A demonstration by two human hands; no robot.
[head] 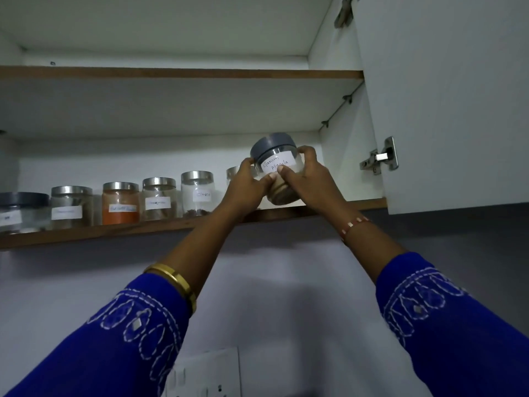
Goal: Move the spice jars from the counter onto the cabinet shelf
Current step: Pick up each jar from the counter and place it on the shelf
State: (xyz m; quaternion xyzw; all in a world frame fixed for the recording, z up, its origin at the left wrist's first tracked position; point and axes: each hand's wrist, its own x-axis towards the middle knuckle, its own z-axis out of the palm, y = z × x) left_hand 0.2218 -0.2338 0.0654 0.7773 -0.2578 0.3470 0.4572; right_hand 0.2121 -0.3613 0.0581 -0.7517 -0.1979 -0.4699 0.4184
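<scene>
Dim, bluish light; the arms cast a soft shadow on the wall (pixel 286 310); wide-angle bending warps the edges.

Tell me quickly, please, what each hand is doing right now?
Left hand: grips the garam masala jar.
Right hand: grips the same jar.

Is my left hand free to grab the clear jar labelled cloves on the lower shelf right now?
Probably not: the left hand and the right hand both grip the tilted grey-lidded garam masala jar. The steel-lidded cloves jar stands unobstructed nearby.

Grey-lidded labelled spice jar (pixel 276 170) tilts above the shelf (pixel 171 224) edge.
</scene>
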